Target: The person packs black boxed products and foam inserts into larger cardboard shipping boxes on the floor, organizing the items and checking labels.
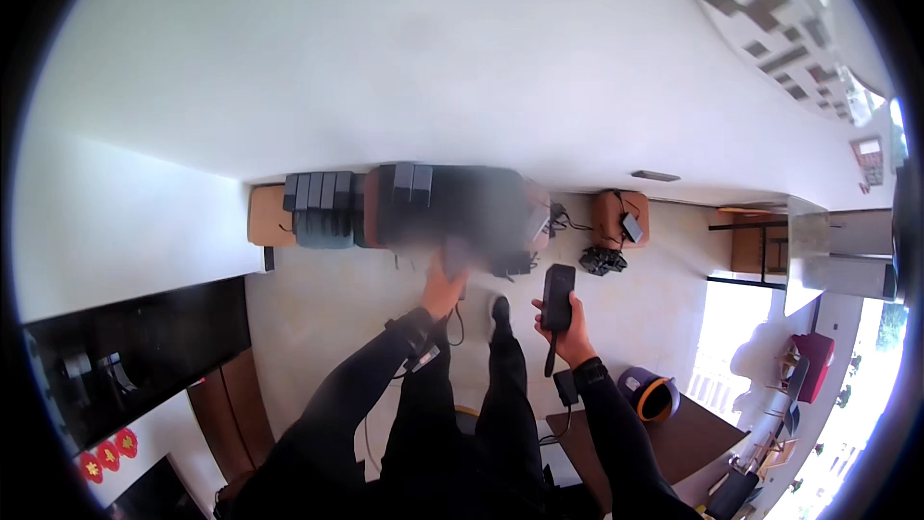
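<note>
In my right hand (574, 328) is a black box-shaped device (559, 297) with a dark strap hanging from its lower end. My left hand (442, 289) reaches forward to the near edge of a blurred dark surface (469, 202); its fingertips are blurred, and whether they grip something cannot be told. Two dark grey box-shaped devices (413, 183) stand side by side on that surface. Farther left, several similar devices (317, 191) form a row, with black straps hanging below them. A thin cable loops under my left hand.
An orange-brown stool (621, 206) carries a small device, with a bundle of black cables (603, 261) beside it. A purple bucket (650, 393) stands on a brown table (693, 440) at lower right. A black screen (144, 361) is at the left. My feet are on the pale floor (325, 318).
</note>
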`<action>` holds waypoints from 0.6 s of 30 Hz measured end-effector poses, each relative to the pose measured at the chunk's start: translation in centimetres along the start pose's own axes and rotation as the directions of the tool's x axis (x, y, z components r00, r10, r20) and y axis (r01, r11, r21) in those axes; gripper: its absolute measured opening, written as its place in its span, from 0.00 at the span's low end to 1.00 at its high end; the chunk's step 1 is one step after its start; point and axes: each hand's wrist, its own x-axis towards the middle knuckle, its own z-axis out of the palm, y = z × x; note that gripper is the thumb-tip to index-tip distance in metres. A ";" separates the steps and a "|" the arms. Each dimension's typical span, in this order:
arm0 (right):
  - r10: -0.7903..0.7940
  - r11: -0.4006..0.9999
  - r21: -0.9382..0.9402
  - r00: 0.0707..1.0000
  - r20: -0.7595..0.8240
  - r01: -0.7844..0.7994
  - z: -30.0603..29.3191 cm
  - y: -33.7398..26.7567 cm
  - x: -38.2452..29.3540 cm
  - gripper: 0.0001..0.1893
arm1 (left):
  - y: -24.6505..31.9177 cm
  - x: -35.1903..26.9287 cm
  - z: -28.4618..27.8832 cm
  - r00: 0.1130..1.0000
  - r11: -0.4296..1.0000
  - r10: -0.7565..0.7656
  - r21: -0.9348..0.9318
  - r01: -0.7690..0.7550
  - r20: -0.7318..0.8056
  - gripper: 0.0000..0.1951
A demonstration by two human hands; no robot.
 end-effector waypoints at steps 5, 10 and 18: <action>-0.098 0.954 -0.285 0.995 -0.010 0.091 1.2 0.5 14.7 0.26 | -3.5 8.0 2.6 0.974 0.914 0.188 0.385 -0.127 -0.124 0.35; -0.550 0.569 -0.780 0.826 -0.123 0.262 3.2 2.9 25.1 0.30 | -3.9 14.9 4.1 0.909 0.722 0.387 0.665 -0.193 -0.156 0.27; -0.813 -0.116 -0.975 0.545 0.204 0.191 7.1 8.6 31.9 0.28 | -10.3 21.4 4.4 0.871 0.777 0.345 0.627 -0.056 -0.349 0.23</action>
